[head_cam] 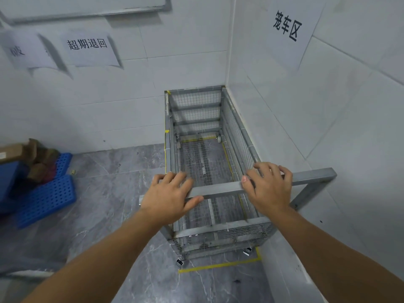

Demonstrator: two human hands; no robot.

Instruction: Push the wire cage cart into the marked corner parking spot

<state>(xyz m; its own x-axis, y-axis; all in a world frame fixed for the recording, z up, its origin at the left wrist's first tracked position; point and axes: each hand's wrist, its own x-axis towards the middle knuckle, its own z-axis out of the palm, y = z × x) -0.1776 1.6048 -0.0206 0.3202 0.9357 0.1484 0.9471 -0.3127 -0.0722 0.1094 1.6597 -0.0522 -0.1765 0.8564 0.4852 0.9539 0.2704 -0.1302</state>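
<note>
The grey wire cage cart [196, 110] stands lengthwise in the corner, its far end against the back wall and its right side along the right wall. Yellow floor tape [218, 265] outlines a rectangle around it, and the near line shows just in front of the cart's front wheels. My left hand [168, 193] lies over the metal handle bar [220, 190] with its thumb hooked under it. My right hand [269, 189] holds the same bar further right, fingers curled over the top. The cage is empty.
A paper sign [287, 26] hangs on the right wall above the cart, and other paper signs [87, 43] hang on the back wall. Blue perforated plastic pallets [47, 197] and brown cardboard boxes [13, 152] lie on the grey marble floor at the left.
</note>
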